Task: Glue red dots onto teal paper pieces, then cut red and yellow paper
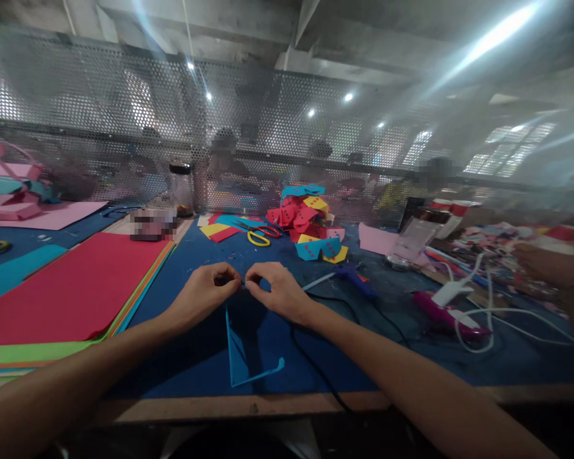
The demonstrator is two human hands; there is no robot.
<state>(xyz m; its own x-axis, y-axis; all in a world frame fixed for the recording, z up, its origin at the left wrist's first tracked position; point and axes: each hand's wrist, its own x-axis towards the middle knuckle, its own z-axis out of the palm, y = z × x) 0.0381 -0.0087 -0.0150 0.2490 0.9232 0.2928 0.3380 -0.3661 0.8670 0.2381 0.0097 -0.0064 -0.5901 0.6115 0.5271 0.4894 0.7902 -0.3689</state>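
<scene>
My left hand (209, 285) and my right hand (278, 290) meet over the blue tabletop, fingertips pinched and almost touching. Whatever lies between the fingertips is too small or hidden to make out. Just below them is a folded piece of blue paper (238, 357), with an upright side and a strip bent up at its right end. Its top edge comes close under my left hand; I cannot tell if the hand touches it. A blue glue gun (356, 282) lies right of my right hand. Beyond the hands are yellow- and red-handled scissors (259, 237).
Stacked coloured paper (81, 280) lies left. A pile of red, yellow and blue paper pieces (310, 220) sits behind. Glass jars (182, 191) stand farther back. A purple power strip (449, 315) with white cables lies right, near another person's hand (550, 262). Perforated metal screen (268, 127) behind.
</scene>
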